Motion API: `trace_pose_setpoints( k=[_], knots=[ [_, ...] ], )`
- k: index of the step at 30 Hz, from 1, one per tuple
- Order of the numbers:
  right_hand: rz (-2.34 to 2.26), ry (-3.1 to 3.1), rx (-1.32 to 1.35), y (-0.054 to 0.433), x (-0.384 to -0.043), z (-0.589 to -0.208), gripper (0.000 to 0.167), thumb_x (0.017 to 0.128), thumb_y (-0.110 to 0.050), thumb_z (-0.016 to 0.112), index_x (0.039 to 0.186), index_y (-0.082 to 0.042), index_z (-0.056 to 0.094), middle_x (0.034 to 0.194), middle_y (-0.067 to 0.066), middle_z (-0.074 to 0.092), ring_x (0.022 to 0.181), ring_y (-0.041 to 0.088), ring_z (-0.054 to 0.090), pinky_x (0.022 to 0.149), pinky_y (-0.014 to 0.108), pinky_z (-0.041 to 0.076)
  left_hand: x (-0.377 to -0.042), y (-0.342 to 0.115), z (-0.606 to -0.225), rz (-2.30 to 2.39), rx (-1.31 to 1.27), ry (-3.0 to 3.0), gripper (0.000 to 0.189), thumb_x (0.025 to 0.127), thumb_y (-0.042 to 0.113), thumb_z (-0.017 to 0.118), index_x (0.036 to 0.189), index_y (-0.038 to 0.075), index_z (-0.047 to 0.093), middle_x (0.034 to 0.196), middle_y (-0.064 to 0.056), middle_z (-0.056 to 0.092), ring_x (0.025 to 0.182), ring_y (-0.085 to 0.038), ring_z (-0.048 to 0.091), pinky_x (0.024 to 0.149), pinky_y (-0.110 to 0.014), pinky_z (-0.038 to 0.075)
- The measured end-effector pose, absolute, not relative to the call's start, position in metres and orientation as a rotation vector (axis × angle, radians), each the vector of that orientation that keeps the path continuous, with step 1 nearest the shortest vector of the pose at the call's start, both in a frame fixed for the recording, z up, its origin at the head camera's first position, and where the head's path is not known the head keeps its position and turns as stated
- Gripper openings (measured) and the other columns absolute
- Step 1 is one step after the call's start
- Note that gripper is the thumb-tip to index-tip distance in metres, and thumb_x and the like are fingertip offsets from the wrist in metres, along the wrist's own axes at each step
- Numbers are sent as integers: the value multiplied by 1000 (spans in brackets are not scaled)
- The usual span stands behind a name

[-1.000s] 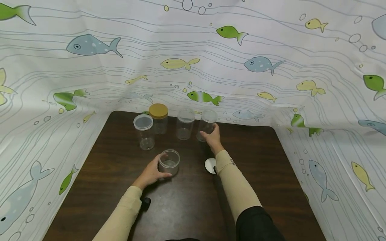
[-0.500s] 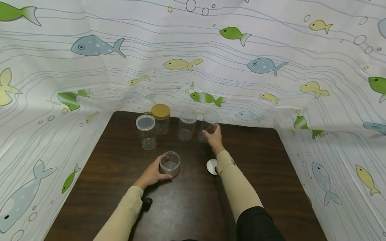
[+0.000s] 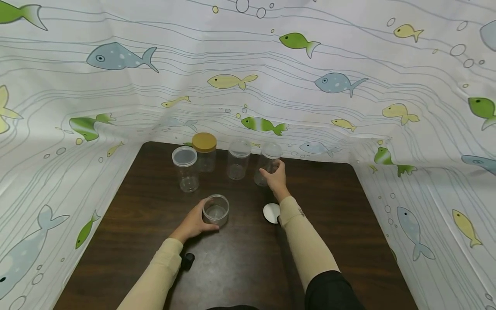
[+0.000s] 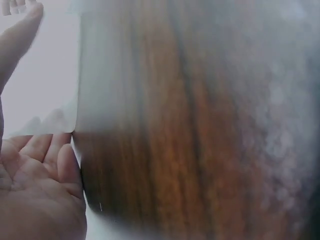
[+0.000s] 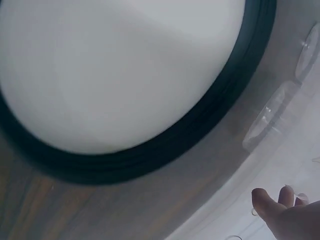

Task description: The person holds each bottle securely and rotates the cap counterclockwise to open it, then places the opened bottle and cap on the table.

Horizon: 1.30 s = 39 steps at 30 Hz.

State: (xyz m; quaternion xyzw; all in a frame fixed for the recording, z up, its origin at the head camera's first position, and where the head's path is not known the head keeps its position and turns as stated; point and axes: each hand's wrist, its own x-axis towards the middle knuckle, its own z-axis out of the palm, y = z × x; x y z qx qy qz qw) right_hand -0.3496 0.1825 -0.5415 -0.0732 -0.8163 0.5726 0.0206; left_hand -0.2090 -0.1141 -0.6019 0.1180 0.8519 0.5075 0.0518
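My left hand (image 3: 192, 223) holds a short clear jar (image 3: 217, 218) by its left side, thumb in front and fingers behind. The jar has no lid and stands on the table. In the left wrist view, the left hand's palm and fingers (image 4: 35, 170) show at the left edge. My right hand (image 3: 276, 178) grips a tall clear jar (image 3: 268, 151) with a clear lid at the back; its fingers are partly hidden in the head view. A white disc-shaped lid with a dark rim (image 3: 271, 213) lies under the right forearm and fills much of the right wrist view.
Left of the gripped tall jar stands another clear lidded jar (image 3: 238, 160). Farther left are a jar with a yellow lid (image 3: 204, 143) and a clear jar with a translucent lid (image 3: 185, 157). A fish-patterned sheet (image 3: 248, 56) walls the dark wooden table (image 3: 232, 271) behind and at both sides.
The right hand and its tall jar have shifted slightly right and nearer, away from the neighbouring jar. The left hand and short jar have moved slightly left. The other jars stay put.
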Motion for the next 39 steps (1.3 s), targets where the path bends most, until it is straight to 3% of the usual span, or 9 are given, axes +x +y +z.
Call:
trace_pose_setpoints(
  k=[6, 11, 16, 25, 31, 35, 39],
  knots=[
    [1688, -2538, -94, 184, -331, -533, 71, 91, -27, 79, 142, -5, 35, 145, 18, 40, 135, 35, 41, 104, 53, 40, -209, -120, -603, 1555, 333, 2551, 111, 67, 23, 97, 152, -3, 32, 145, -26, 49, 135, -44, 45, 111, -59, 33],
    [1617, -2562, -26, 179, -309, -525, 72, 90, -28, 80, 143, -6, 36, 141, 18, 42, 127, 35, 46, 100, 53, 42, -207, -128, -599, 1594, 290, 2458, 110, 73, 26, 94, 156, 2, 27, 150, -26, 43, 132, -45, 47, 108, -59, 37],
    [1467, -2580, 108, 172, -286, -519, 74, 89, -27, 81, 145, -7, 37, 138, 16, 45, 123, 32, 48, 100, 51, 43, -204, -133, -590, 1637, 348, 2470, 106, 77, 28, 91, 155, -4, 26, 151, -30, 42, 135, -48, 44, 108, -61, 37],
    [972, -2587, 400, 158, -251, -518, 79, 78, -24, 90, 141, -7, 46, 141, 12, 51, 127, 35, 48, 102, 57, 40, -200, -134, -573, 1709, 383, 2590, 93, 79, 13, 88, 153, -2, 33, 148, -25, 46, 136, -44, 42, 102, -67, 38],
    [890, -2588, 489, 148, -235, -516, 78, 76, -25, 91, 139, -8, 49, 139, 10, 52, 127, 34, 48, 103, 57, 39, -201, -121, -545, 1816, 475, 2591, 92, 79, 14, 87, 153, 3, 34, 150, -20, 46, 135, -41, 42, 102, -65, 38],
    [895, -2589, 572, 141, -224, -507, 78, 75, -25, 92, 139, -7, 49, 136, 9, 53, 123, 31, 51, 104, 55, 39, -202, -110, -530, 1911, 558, 2543, 98, 80, 39, 84, 155, 5, 31, 153, -19, 44, 137, -40, 42, 102, -64, 39],
    [884, -2600, 711, 134, -214, -498, 79, 76, -24, 91, 139, -5, 47, 134, 11, 52, 116, 25, 55, 102, 46, 45, -203, -107, -527, 1990, 605, 2486, 112, 73, 69, 72, 159, 12, 28, 157, -15, 40, 139, -37, 41, 101, -63, 41]
  ],
)
